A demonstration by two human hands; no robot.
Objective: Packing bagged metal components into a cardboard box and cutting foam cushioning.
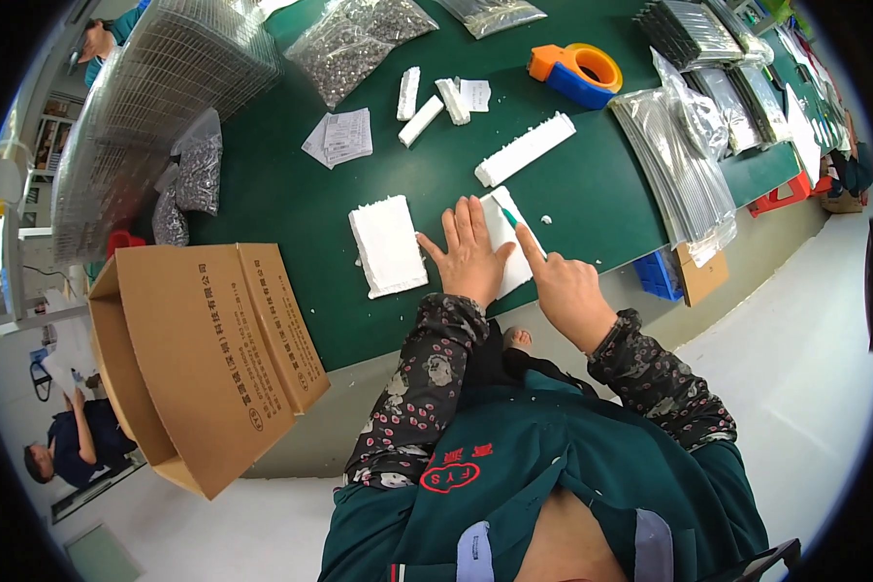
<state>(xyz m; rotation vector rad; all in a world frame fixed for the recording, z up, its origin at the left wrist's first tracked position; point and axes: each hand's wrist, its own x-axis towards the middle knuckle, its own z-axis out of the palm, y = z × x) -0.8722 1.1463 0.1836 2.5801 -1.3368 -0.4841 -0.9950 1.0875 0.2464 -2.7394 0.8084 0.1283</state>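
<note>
My left hand [470, 254] lies flat, fingers stretched, along the left side of a white foam block [516, 276] near the table's front edge. In my right hand [570, 289] is a slim green tool [509, 216] that looks like a utility knife. Its tip rests over the top of that block, the index finger stretched along it. Much of the tool is hidden under my fingers. Left of my left hand, a second, wider white foam slab [388, 247] lies flat with rough edges. Beyond the block is a long white foam strip [526, 150].
Short foam pieces [420, 121], paper slips [339, 138] and an orange-blue tape dispenser [577, 76] lie farther back. Bags of small metal parts [354, 44] lie behind. An open cardboard box [204, 354] stands left, below wire racks [165, 116]. Bagged metal strips [674, 165] lie right.
</note>
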